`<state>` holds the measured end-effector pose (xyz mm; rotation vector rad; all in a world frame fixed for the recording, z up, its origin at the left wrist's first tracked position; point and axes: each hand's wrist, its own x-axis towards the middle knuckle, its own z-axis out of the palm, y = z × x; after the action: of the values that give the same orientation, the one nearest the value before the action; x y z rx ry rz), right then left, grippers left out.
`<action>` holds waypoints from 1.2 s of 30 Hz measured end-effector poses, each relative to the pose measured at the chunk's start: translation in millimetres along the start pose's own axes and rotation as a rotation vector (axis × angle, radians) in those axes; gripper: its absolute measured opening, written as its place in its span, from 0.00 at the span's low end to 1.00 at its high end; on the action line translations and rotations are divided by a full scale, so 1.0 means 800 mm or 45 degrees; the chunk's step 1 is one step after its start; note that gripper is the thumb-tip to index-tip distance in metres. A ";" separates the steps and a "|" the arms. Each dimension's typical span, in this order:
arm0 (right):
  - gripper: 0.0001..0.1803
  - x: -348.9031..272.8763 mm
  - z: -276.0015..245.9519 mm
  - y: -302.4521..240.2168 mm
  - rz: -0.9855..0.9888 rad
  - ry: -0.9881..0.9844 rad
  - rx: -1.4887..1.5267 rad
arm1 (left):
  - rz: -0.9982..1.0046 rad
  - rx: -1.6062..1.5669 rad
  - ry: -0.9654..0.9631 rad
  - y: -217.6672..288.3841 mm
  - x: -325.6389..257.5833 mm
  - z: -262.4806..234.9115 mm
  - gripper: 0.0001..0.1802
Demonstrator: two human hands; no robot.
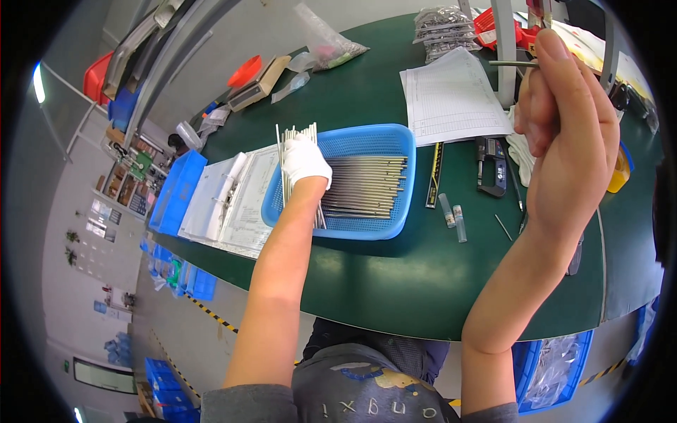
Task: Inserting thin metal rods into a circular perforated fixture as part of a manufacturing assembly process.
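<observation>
My left hand (pixel 305 161), in a white glove, is closed around a bundle of thin metal rods (pixel 310 132) at the left side of a blue plastic basket (pixel 384 130). The bundle's ends stick out above and below the hand. More metal rods (pixel 363 185) lie side by side across the basket's floor. Raised at the upper right, my bare right hand (pixel 568 120) pinches a single metal rod (pixel 509 63), its end pointing left near a grey upright post (pixel 505 42). The rod's other end is hidden behind the fingers.
An open binder (pixel 229 197) lies left of the basket, beside a blue bin (pixel 180 192). Right of it are a tape measure strip (pixel 435 176), a digital micrometer (pixel 491 167) and small clear tubes (pixel 460 223). Printed sheets (pixel 451 99) and bagged parts (pixel 444 29) sit farther back.
</observation>
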<state>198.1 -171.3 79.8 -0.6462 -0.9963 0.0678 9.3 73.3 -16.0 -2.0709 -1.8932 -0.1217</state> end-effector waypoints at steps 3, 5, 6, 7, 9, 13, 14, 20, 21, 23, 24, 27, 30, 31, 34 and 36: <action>0.14 0.005 0.000 0.002 0.095 0.144 -0.019 | -0.086 -0.326 0.032 -0.012 -0.004 -0.006 0.31; 0.14 0.004 -0.001 0.001 0.140 0.220 -0.024 | -0.116 -0.384 0.026 -0.013 -0.007 -0.013 0.28; 0.15 0.002 0.001 -0.004 0.071 0.145 0.018 | -0.149 -0.427 -0.011 -0.014 -0.007 -0.015 0.26; 0.15 0.003 0.005 -0.008 0.004 0.069 0.060 | -0.181 -0.470 -0.050 -0.016 -0.008 -0.016 0.24; 0.16 0.006 0.016 -0.018 0.127 0.190 0.050 | -0.164 -0.530 0.013 -0.024 -0.007 -0.010 0.23; 0.18 0.003 0.018 -0.019 0.152 0.178 -0.172 | -0.251 -0.757 0.211 -0.050 0.009 0.008 0.23; 0.18 0.002 0.012 -0.010 0.161 0.178 -0.118 | -0.284 -1.103 0.194 -0.060 0.014 0.015 0.22; 0.19 0.005 0.020 -0.001 0.166 0.206 -0.214 | -0.349 -2.095 -0.033 -0.089 0.013 0.012 0.15; 0.19 0.006 0.019 0.005 0.149 0.163 -0.200 | -0.357 -2.102 -0.036 -0.093 0.012 0.010 0.15; 0.19 0.004 0.024 0.010 0.155 0.156 -0.200 | -0.357 -2.244 0.095 -0.098 0.010 0.006 0.15; 0.19 0.003 0.025 0.011 0.177 0.141 -0.215 | -0.367 -2.267 0.136 -0.100 0.009 -0.005 0.15; 0.19 0.001 0.027 0.017 0.225 0.119 -0.300 | -0.334 -2.412 0.095 -0.083 -0.008 -0.040 0.12; 0.19 0.001 0.028 0.023 0.240 0.099 -0.374 | -0.135 -2.758 -0.140 -0.083 -0.018 -0.041 0.13; 0.19 0.001 0.029 0.026 0.232 0.088 -0.413 | -0.146 -2.768 -0.157 -0.077 -0.025 -0.041 0.13; 0.20 -0.001 0.040 0.028 0.275 0.104 -0.480 | 0.051 -2.748 -0.224 -0.054 -0.050 -0.039 0.09; 0.20 -0.003 0.044 0.029 0.311 0.121 -0.524 | 0.142 -2.754 -0.314 -0.045 -0.060 -0.035 0.10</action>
<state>174.0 -136.3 78.8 -1.1376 -0.8407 0.0463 -27.1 21.5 3.4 -2.9861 -1.4652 -3.0291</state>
